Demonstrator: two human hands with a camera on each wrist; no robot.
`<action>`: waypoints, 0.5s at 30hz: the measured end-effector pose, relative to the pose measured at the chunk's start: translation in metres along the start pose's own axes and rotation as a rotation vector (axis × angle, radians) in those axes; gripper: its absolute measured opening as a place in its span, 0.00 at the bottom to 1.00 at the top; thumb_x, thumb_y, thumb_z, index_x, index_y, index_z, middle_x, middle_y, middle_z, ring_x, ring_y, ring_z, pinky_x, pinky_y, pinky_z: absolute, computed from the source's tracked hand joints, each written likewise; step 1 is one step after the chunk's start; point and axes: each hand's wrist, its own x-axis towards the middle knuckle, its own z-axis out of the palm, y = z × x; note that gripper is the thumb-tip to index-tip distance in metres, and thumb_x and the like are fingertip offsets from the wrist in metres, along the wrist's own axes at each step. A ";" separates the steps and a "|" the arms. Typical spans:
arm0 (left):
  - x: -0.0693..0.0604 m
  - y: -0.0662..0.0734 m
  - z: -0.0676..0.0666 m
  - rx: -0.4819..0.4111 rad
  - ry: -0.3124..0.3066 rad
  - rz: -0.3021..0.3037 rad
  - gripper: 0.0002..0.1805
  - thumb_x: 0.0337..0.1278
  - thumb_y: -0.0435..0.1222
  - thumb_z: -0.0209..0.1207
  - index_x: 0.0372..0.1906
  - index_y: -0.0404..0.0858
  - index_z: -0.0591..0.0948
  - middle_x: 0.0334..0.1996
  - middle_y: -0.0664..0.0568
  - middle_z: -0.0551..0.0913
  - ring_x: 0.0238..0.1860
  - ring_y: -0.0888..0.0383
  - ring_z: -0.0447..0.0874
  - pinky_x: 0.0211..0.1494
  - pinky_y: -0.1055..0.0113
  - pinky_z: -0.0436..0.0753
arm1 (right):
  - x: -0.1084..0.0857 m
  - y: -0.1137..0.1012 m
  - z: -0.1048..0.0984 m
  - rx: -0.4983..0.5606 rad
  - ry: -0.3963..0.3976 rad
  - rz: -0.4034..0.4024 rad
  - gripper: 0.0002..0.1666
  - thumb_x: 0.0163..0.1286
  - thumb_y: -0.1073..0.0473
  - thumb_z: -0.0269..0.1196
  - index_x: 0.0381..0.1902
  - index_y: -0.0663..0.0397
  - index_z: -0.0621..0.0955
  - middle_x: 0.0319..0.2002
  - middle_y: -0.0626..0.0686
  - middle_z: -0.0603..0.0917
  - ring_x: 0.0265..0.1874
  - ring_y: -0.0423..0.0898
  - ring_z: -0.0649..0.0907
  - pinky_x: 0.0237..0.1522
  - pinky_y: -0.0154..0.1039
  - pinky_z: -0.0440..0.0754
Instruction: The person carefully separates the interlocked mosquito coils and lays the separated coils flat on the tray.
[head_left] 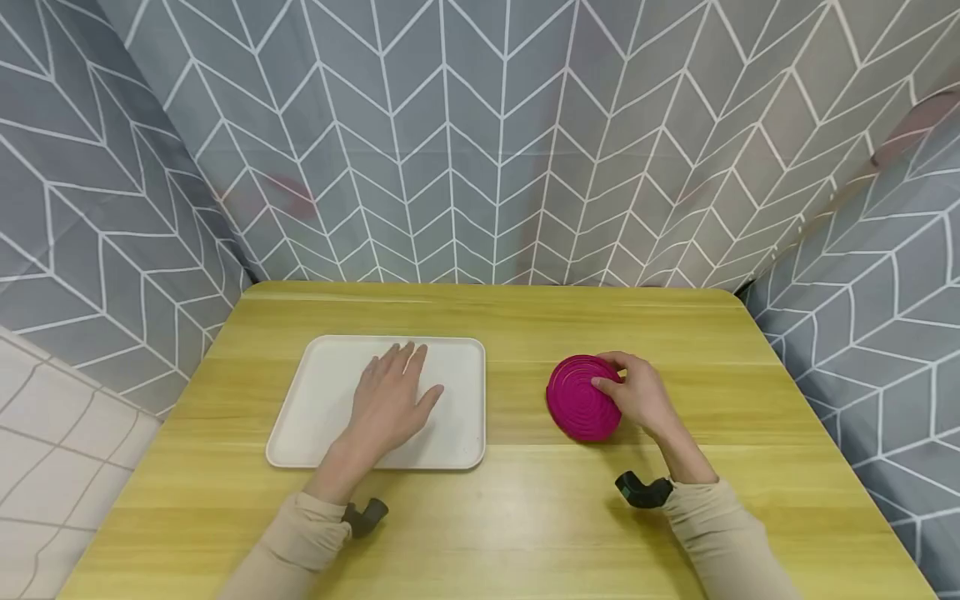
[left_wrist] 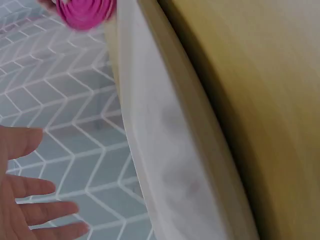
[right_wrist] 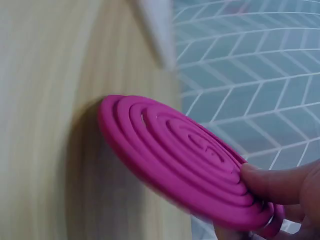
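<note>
A magenta round mat with raised spiral rings, like a coaster or trivet (head_left: 581, 400), is tilted above the table right of the middle. My right hand (head_left: 637, 392) pinches its right edge, thumb on the ringed face and fingers behind. In the right wrist view the mat (right_wrist: 170, 160) casts a shadow on the wood, its near edge held by the thumb (right_wrist: 275, 185). My left hand (head_left: 390, 400) is over a white rectangular tray (head_left: 322, 392), fingers straight and spread, holding nothing. The left wrist view shows that hand (left_wrist: 30, 195) apart from the tray (left_wrist: 155, 115).
Both sit on a yellow wood-grain table (head_left: 525, 517) with rounded far corners. A grey curtain with white chevron lines (head_left: 480, 150) hangs behind and at both sides. Dark wrist-worn devices (head_left: 643, 490) stick out beside both sleeves.
</note>
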 end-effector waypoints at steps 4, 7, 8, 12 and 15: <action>0.001 0.013 0.004 -0.465 -0.119 -0.085 0.26 0.69 0.45 0.52 0.65 0.34 0.71 0.60 0.40 0.79 0.61 0.44 0.78 0.62 0.48 0.78 | -0.004 -0.019 0.011 0.384 -0.112 0.096 0.22 0.69 0.65 0.62 0.59 0.66 0.76 0.48 0.63 0.77 0.27 0.40 0.79 0.25 0.30 0.80; 0.003 0.024 0.011 -0.898 -0.259 -0.183 0.23 0.71 0.41 0.49 0.63 0.32 0.73 0.52 0.42 0.83 0.50 0.51 0.85 0.56 0.56 0.84 | -0.010 -0.039 0.025 0.565 -0.184 0.130 0.22 0.68 0.66 0.62 0.59 0.66 0.76 0.47 0.61 0.75 0.22 0.37 0.78 0.22 0.30 0.80; 0.004 0.027 0.013 -1.019 -0.305 -0.204 0.22 0.72 0.40 0.48 0.62 0.31 0.73 0.49 0.43 0.84 0.46 0.53 0.86 0.52 0.59 0.85 | -0.012 -0.046 0.030 0.582 -0.196 0.119 0.22 0.68 0.66 0.63 0.59 0.65 0.76 0.47 0.61 0.76 0.23 0.37 0.79 0.23 0.30 0.80; 0.004 0.037 0.016 -1.279 -0.430 -0.252 0.20 0.75 0.39 0.43 0.59 0.29 0.72 0.38 0.50 0.81 0.35 0.61 0.83 0.42 0.66 0.87 | -0.018 -0.066 0.043 0.551 -0.165 0.012 0.22 0.64 0.66 0.66 0.56 0.62 0.79 0.48 0.62 0.79 0.31 0.44 0.86 0.29 0.33 0.86; 0.004 0.040 0.016 -1.331 -0.449 -0.247 0.18 0.76 0.38 0.41 0.56 0.29 0.72 0.32 0.54 0.78 0.31 0.63 0.81 0.36 0.69 0.85 | -0.021 -0.075 0.047 0.430 -0.059 -0.107 0.21 0.60 0.67 0.68 0.52 0.59 0.81 0.47 0.61 0.81 0.37 0.49 0.88 0.34 0.36 0.87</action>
